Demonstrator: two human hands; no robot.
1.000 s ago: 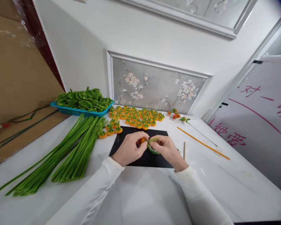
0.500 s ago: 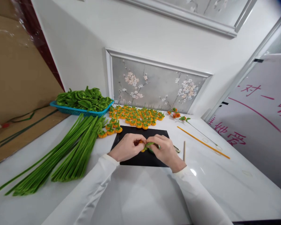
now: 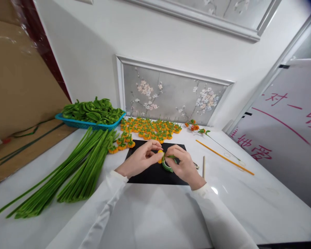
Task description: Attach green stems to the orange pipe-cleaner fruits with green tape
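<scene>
A small orange flower [image 3: 160,152] is held between two hands, over a black mat [image 3: 145,178]. A bit of green [image 3: 172,156] next to the flower is pinched by the grip of the right hand [image 3: 182,164], which is closed on it. The flower is met by the thumb side of the left hand [image 3: 140,159]. Its fingers are bent and a little spread, and it cannot be told if the flower is gripped there too.

Just below, a green roll [image 3: 168,169] is seen on the mat, partly hidden by the right hand. A thin tan stick [image 3: 204,166] is laid to the right, and past it a long orange stick [image 3: 223,155].

Behind the mat, lots of orange flowers with green tops [image 3: 151,129] are packed close together. To the left, long green fuzzy sticks [image 3: 67,176] are spread out on the white surface [image 3: 166,218]. Behind them, a blue basket [image 3: 86,125] is piled high with green leaves [image 3: 93,111].
</scene>
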